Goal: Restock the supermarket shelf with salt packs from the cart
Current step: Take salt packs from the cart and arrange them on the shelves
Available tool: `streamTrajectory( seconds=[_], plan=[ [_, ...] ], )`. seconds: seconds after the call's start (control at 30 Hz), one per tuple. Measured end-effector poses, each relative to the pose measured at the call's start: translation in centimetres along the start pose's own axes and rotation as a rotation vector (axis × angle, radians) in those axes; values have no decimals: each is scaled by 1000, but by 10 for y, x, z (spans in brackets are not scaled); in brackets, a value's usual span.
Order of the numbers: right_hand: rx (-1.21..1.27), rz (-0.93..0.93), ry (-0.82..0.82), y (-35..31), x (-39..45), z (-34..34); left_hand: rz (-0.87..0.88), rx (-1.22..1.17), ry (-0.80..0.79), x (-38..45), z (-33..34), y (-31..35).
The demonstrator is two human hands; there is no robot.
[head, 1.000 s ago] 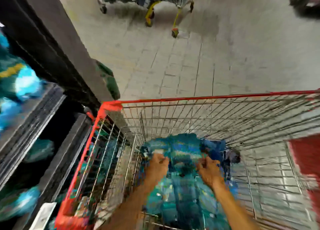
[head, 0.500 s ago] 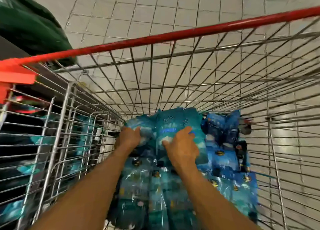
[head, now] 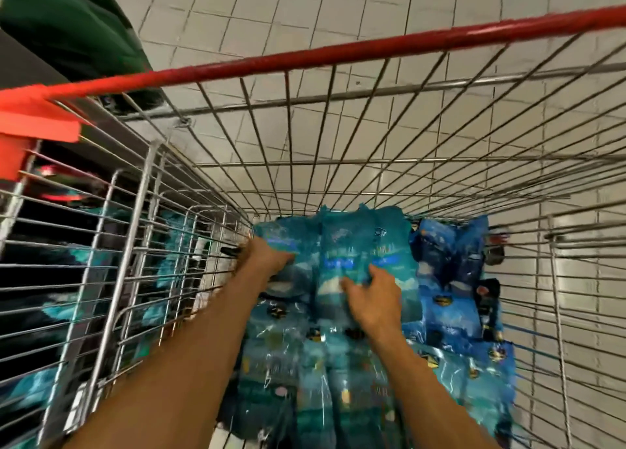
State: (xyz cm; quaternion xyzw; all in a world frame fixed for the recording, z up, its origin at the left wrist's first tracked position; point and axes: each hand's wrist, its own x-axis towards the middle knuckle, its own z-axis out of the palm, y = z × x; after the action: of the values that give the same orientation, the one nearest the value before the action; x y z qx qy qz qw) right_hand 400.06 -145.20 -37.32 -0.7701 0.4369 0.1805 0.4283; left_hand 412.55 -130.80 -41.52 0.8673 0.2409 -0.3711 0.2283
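Note:
Both my arms reach down into a wire shopping cart (head: 338,52) with a red rim. Its bottom is filled with teal and blue salt packs (head: 450,357). A few teal salt packs (head: 345,242) stand on end at the far end of the pile. My left hand (head: 267,259) grips the left edge of these upright packs, fingers curled round them. My right hand (head: 371,296) grips their front face, fingers bent into the plastic. The image is blurred by motion.
Beyond the cart's left wall stands the dark shelf (head: 50,279) with more teal packs (head: 61,309) on it. A dark green bag (head: 67,21) lies at the top left. Pale floor tiles (head: 338,8) show beyond and under the cart.
My head has dropped close over the cart. Both hands stayed on the upright packs; the right hand has slid a little lower on them.

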Motion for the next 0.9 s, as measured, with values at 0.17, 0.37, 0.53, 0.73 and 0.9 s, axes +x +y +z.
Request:
streamTrajectory(
  seconds=[0.17,0.37,0.53,0.73,0.9],
  plan=[
    [500,103,-79,33,-35,-45,16,-163,-106,-50,-6,-10],
    [844,238,-181,52,-79,-105,81,-475,-207,-146,-40,-18],
    [970,153,-307,26,-143,-147,176,-723,-334,-242,-98,-41],
    [822,17,-312,-26,-235,-170,342,-911,-357,-330,-162,-106],
    [768,-113,-421,-59,-298,-158,443,-1018,-235,-385,-215,-172]
  ],
)
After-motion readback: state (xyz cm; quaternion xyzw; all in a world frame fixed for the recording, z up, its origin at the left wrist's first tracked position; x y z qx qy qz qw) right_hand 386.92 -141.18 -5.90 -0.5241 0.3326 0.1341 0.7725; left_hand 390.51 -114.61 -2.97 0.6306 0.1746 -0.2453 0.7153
